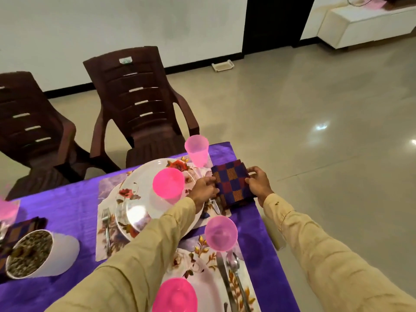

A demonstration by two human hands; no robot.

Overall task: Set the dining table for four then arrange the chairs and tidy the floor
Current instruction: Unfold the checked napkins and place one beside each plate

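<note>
Beige sleeves (139, 255) lead forward to the two hands. The left hand (203, 190) pinches the left edge of the folded checked napkin (233, 183) with curled fingers, and the right hand (258, 185) grips the right edge in the same way, so the cloth lies between them and seems to rest on the table corner, just right of the plate (144, 176). I judge it light, soft and limp, not fragile. Held by one corner it would probably unfold, so two opposite folded edges are the better hold. Beyond the hands stands a pink cup (196, 152), and farther away a brown chair (139, 97).
</note>
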